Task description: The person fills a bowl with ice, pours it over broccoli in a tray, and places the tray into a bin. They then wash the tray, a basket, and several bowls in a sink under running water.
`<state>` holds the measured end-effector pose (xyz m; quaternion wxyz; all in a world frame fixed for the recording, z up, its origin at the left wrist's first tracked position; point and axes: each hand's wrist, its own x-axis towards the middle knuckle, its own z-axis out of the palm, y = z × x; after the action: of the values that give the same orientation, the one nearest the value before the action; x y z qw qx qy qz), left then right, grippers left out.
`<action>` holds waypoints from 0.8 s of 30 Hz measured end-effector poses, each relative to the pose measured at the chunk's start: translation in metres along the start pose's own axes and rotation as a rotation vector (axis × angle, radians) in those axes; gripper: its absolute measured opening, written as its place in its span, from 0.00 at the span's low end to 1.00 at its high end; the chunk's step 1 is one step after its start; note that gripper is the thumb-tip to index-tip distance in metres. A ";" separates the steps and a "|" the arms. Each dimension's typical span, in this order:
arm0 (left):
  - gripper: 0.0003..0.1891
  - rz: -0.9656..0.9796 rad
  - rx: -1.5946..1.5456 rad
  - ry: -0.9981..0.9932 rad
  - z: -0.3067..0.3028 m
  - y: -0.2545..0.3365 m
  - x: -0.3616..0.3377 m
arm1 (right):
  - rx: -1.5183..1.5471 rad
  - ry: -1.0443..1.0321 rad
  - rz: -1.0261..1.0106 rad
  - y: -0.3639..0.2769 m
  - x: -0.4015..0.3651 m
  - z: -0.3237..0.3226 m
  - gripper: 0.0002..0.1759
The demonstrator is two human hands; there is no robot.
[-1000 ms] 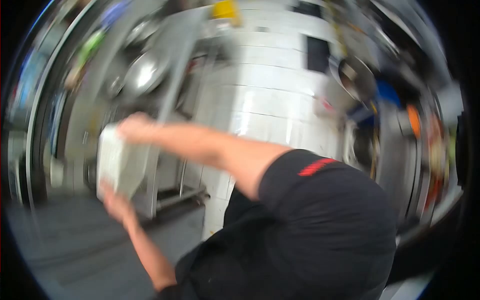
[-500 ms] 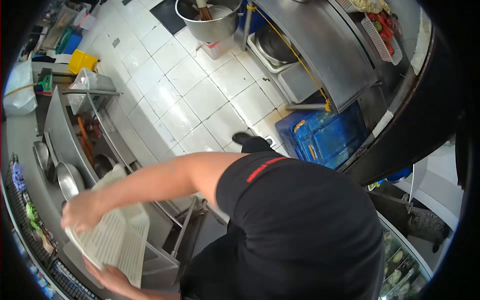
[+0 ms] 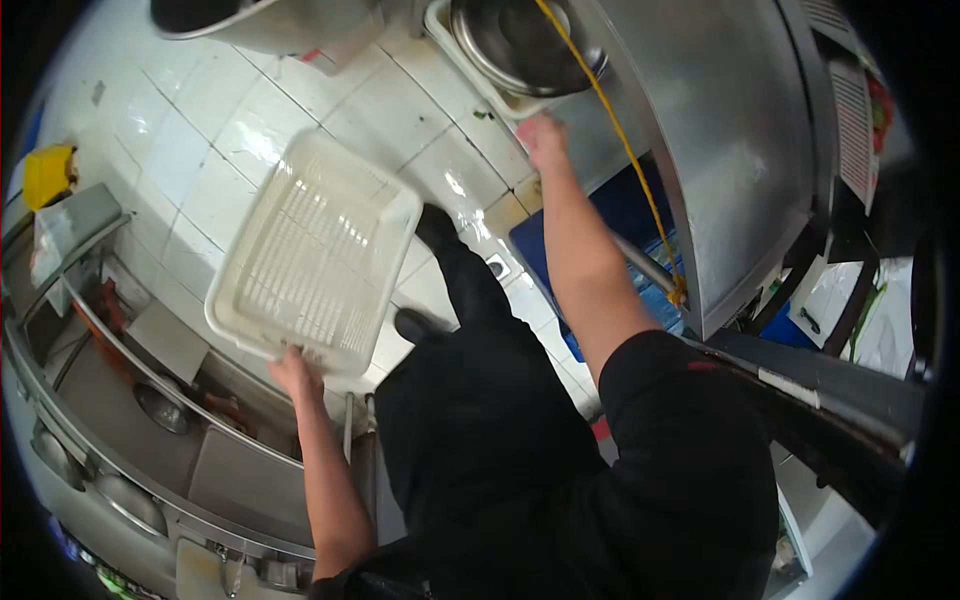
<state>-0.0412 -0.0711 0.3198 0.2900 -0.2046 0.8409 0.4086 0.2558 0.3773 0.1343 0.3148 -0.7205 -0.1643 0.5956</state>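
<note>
My left hand [image 3: 297, 376] grips the near rim of a white slotted plastic basket [image 3: 310, 255], which is tilted over the tiled floor in front of my legs, with nothing in it. Out to the right, my right hand [image 3: 543, 140] is closed beside the near corner of a white plastic tub [image 3: 470, 75]. Its fingertips are blurred, and I cannot tell what they hold. A round metal bowl [image 3: 525, 40] rests in that tub, low beside the steel table.
The steel table [image 3: 740, 150] stands at right with a yellow cord [image 3: 620, 140] along its side. A blue crate [image 3: 550, 255] is below it. A large metal pot [image 3: 260, 25] stands at top. Steel shelving [image 3: 250, 480] with pans runs along the left.
The basket has moved from the left counter to over the floor. My right hand has let go of it and swung right to the tub; my left hand still holds it. The view has turned.
</note>
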 end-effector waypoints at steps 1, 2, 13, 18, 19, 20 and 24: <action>0.23 -0.001 0.001 -0.022 0.017 -0.022 0.026 | 0.115 0.008 -0.013 -0.007 0.018 0.006 0.20; 0.23 -0.012 -0.005 -0.057 0.048 -0.011 0.021 | 0.234 0.019 -0.036 -0.016 0.036 0.010 0.23; 0.24 0.061 0.003 -0.223 0.146 0.030 0.032 | 0.669 0.024 -0.471 -0.095 0.006 -0.026 0.18; 0.24 0.120 0.052 -0.305 0.142 0.033 0.052 | 0.108 0.480 -0.853 -0.139 -0.091 -0.128 0.21; 0.24 0.157 0.130 -0.323 0.143 0.034 0.056 | 0.013 0.597 -0.873 -0.131 -0.098 -0.144 0.22; 0.23 0.216 0.112 -0.322 0.142 0.024 0.073 | -0.069 0.705 -0.878 -0.122 -0.099 -0.157 0.22; 0.21 0.295 0.181 -0.361 0.153 0.026 0.105 | -0.318 0.931 -0.900 -0.073 -0.059 -0.194 0.24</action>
<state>-0.0858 0.0559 0.1901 0.3900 0.0238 0.8293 0.3995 0.4385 0.3456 0.2438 0.4605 -0.8014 -0.3817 0.0013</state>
